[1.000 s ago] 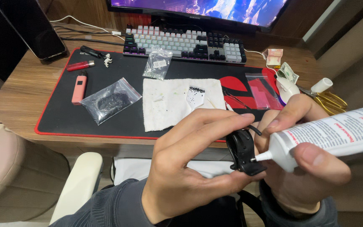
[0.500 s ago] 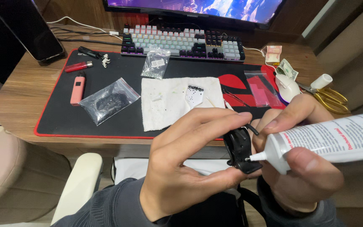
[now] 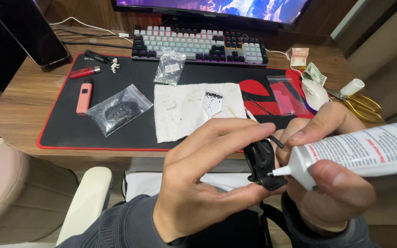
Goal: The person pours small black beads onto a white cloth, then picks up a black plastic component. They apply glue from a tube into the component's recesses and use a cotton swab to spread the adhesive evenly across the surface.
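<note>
My left hand (image 3: 203, 183) pinches a small black plastic part (image 3: 262, 163) between thumb and fingers, just in front of the desk edge. A thin black stalk sticks out of the part's top right. My right hand (image 3: 334, 183) grips a white glue tube (image 3: 364, 149) with red and black print. The tube lies nearly level, and its thin nozzle tip touches the lower right side of the black part. Both hands are close together, above my lap.
On the black, red-edged desk mat (image 3: 70, 133) lie a white cloth (image 3: 184, 110) with tiny black beads, a clear bag of dark bits (image 3: 118, 110), a smaller bag (image 3: 170, 68), a pink device (image 3: 84, 95) and a red lighter (image 3: 84, 72). Keyboard (image 3: 198, 46) behind; gold scissors (image 3: 361, 105) at right.
The tube's nozzle has slid slightly along the black part toward its lower edge. Both hands keep their grip and stay in nearly the same place.
</note>
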